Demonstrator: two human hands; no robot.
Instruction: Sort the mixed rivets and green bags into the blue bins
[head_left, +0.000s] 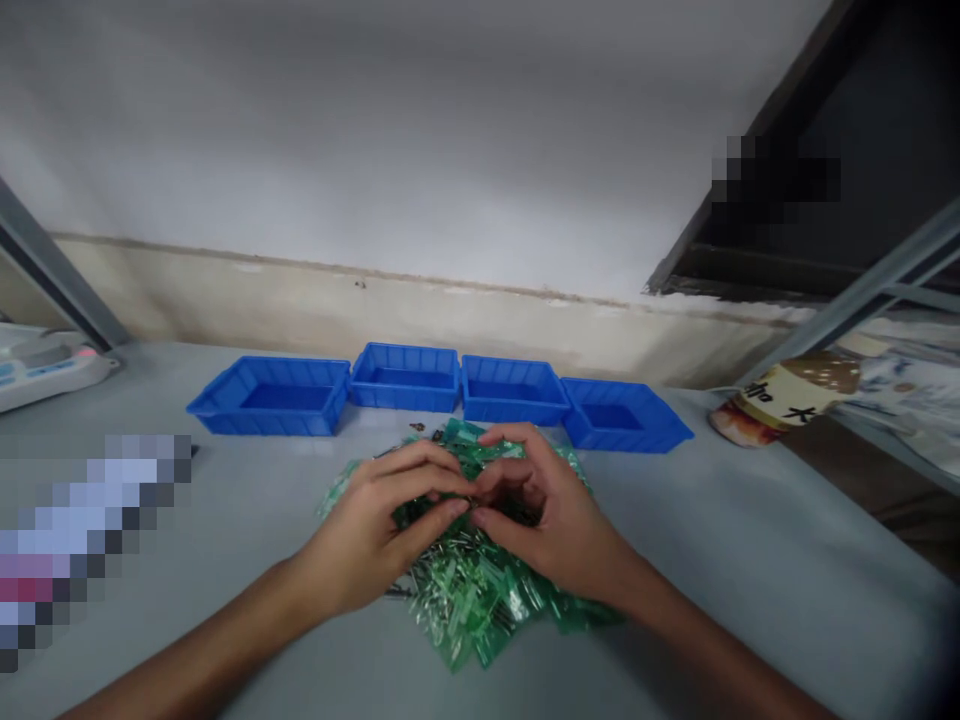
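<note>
My left hand [397,510] and my right hand [532,505] meet fingertip to fingertip over a heap of small green plastic packets [480,600]. Thumb and fingers of each are pinched on a tiny dark piece between them, too small to name. Thin metallic pieces, perhaps pins or screws, show among and inside the shiny packets. The fingers hide the middle of the heap. A small brownish piece [417,427] lies apart on the table just beyond it.
Blue plastic bins [270,410], several in a row, stand behind the heap near the wall. On the right is a jar with a yellow label [795,400] by clear plastic bags [915,400]. A white power strip [60,375] and a blurred-out object [90,530] lie left.
</note>
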